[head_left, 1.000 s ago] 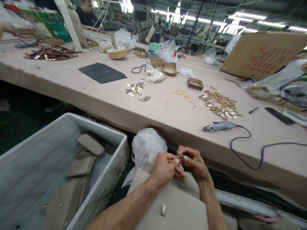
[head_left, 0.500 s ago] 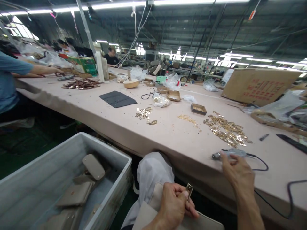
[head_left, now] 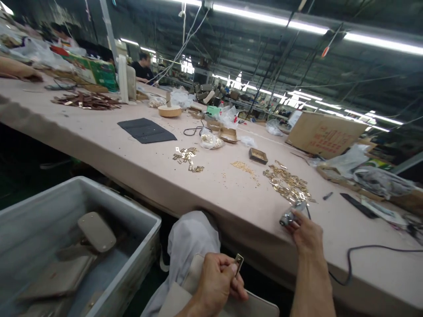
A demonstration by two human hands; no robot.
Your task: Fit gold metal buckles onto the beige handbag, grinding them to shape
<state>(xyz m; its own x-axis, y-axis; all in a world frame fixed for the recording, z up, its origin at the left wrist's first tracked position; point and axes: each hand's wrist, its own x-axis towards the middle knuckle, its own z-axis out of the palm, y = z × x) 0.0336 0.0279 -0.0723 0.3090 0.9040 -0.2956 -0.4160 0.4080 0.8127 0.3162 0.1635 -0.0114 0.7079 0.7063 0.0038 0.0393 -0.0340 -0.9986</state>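
Note:
My left hand [head_left: 216, 281] is closed in a pinch on a small gold-toned metal clasp plate [head_left: 239, 260] with holes in it. Beneath that hand a beige bag [head_left: 261, 304] rests across my lap; whether the plate is joined to it I cannot tell. At the table's near edge my right hand [head_left: 306, 231] has its fingers wrapped round a grey electric screwdriver [head_left: 292, 213], slightly blurred, its cord trailing to the right. Just behind the screwdriver lies a pile of gold metal plates [head_left: 287, 182].
Tiny gold screws [head_left: 244, 167] and more metal plates [head_left: 187, 157] are scattered on the table [head_left: 211, 193], near a small open box [head_left: 258, 155] and a black sheet [head_left: 147, 130]. A grey bin [head_left: 125, 264] holding beige bags stands at my left. A cardboard box [head_left: 325, 132] sits at the back right.
My right hand has closed round the screwdriver and turned it, lifting it slightly. My left hand keeps its pinch on the clasp plate. The view has tilted and swung to the right.

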